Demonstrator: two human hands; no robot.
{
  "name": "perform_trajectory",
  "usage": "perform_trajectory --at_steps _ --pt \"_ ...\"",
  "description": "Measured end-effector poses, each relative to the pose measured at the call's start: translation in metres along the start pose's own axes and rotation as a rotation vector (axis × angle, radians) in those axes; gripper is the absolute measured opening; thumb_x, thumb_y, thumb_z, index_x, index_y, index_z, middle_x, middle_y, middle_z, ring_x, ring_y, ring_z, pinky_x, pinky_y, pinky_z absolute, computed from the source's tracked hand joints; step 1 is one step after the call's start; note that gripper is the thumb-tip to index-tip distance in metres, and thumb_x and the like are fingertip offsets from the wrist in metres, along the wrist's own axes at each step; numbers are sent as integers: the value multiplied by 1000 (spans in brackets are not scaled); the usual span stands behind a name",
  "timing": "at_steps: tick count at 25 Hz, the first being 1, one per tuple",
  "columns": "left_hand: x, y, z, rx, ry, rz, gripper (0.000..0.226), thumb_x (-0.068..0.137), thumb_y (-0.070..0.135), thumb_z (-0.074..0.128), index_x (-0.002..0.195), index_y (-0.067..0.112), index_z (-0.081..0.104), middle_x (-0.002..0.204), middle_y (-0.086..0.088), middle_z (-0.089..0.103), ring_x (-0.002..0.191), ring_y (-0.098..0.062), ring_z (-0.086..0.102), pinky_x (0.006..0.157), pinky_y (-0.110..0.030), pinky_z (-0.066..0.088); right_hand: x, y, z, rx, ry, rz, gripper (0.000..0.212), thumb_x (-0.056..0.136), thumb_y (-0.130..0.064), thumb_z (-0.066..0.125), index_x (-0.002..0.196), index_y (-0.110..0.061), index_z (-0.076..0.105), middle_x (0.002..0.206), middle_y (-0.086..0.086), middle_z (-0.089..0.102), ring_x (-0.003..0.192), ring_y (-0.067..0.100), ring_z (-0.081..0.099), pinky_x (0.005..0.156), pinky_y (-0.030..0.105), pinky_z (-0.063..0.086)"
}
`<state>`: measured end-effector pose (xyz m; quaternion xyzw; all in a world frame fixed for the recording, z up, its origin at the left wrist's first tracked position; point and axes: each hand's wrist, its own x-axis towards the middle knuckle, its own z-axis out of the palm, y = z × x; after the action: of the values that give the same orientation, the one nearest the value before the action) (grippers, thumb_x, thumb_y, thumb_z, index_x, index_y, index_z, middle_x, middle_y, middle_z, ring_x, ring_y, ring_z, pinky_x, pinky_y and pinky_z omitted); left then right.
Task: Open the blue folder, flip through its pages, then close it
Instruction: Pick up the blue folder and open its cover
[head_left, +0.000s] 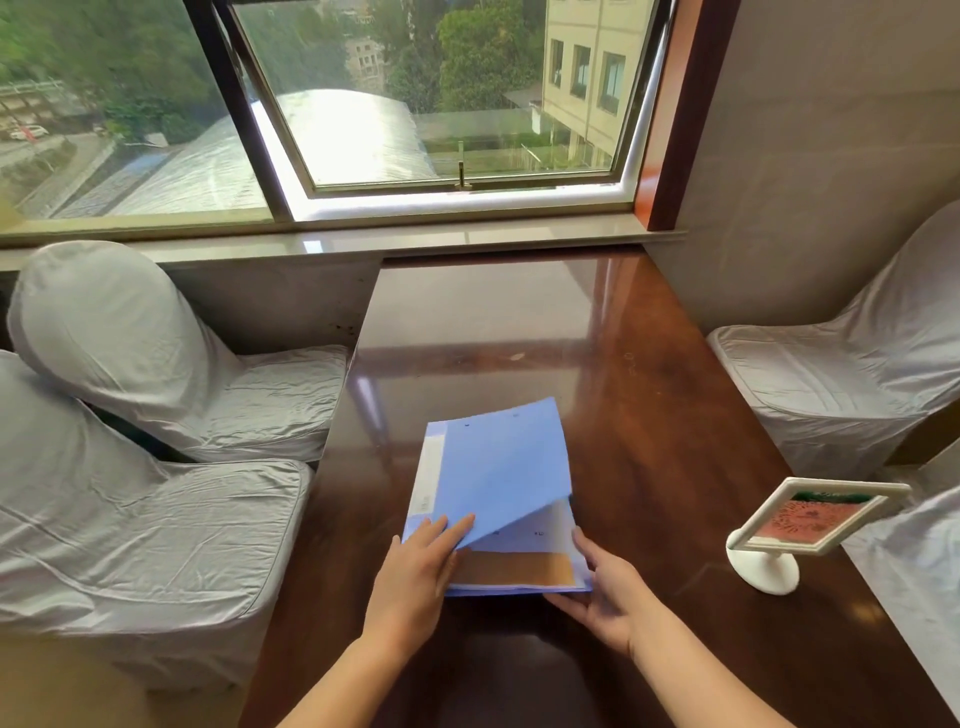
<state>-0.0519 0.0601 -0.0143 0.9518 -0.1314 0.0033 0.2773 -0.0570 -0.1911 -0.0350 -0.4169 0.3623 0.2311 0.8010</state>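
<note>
The blue folder (493, 467) lies on the dark wooden table (649, 405) just in front of me, spine to the left. Its front cover is lifted at the near right corner and slants up over the pages. Underneath show a white sheet and an orange-brown page (514, 569). My left hand (421, 564) grips the near edge of the raised cover, fingers on top of it. My right hand (602, 587) holds the folder's near right corner, thumb along the right edge and fingers under it.
A white tabletop sign holder (769, 535) stands at the right of the table. Chairs in white covers flank the table, left (156, 395) and right (841, 374). The window sill (415, 236) runs along the table's far end.
</note>
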Motion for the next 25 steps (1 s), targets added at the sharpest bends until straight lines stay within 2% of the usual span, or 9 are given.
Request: perform_trajectory --at_steps 3,5,9,11,14,16,18,22,25 --pt "-2 7 -5 -412 189 -81 40 98 20 53 131 43 55 133 12 61 125 -3 53 106 -30 43 -1 4 7 -167 75 -46 21 95 -5 60 116 -7 61 103 17 71 79 31 75 55 40 62" --pt "-1 9 -9 -530 259 -139 39 98 18 52 130 40 56 127 12 66 117 1 58 98 -22 46 -2 4 10 -209 126 -102 22 96 2 53 114 -10 60 107 17 68 89 34 72 53 40 62" --pt "1 9 -17 -777 385 -340 26 99 24 49 116 37 64 109 13 73 100 5 64 85 -23 50 -5 6 10 -188 141 -179 25 97 3 50 112 -15 61 113 14 66 96 36 71 57 41 63" --pt "2 8 -21 -951 457 -481 21 99 30 49 111 31 66 95 15 76 90 0 69 77 -27 51 -6 7 10 -175 135 -199 26 98 2 50 113 -16 61 114 14 66 96 36 72 59 41 63" --pt "-2 5 -30 -1207 511 -657 20 98 35 51 112 28 63 91 12 77 83 -10 73 66 -27 55 -10 8 8 -159 130 -220 27 98 3 50 109 -18 62 115 14 66 97 37 72 59 40 63" --pt "-6 4 -36 -1326 516 -713 16 96 38 53 107 33 62 94 6 77 85 -15 73 65 -30 57 -13 7 6 -151 127 -243 28 97 5 51 108 -18 63 116 14 66 97 37 71 58 39 63" --pt "-8 4 -39 -1438 522 -742 16 97 35 52 111 33 60 104 1 73 94 -20 70 75 -40 57 -15 5 4 -141 127 -263 29 96 6 51 108 -18 64 116 15 67 98 38 71 57 39 62" --pt "-13 0 -45 -1592 508 -810 32 100 16 47 132 21 48 124 -12 61 109 -32 61 82 -49 53 -19 -4 3 -98 98 -291 28 97 4 52 106 -19 64 116 15 67 100 38 70 59 39 63" --pt "-24 -1 -48 -1661 390 -924 35 97 9 47 132 10 45 126 -23 56 111 -40 59 79 -56 54 -20 -12 2 -62 77 -319 28 97 5 52 105 -19 65 116 15 67 101 39 70 58 38 63"
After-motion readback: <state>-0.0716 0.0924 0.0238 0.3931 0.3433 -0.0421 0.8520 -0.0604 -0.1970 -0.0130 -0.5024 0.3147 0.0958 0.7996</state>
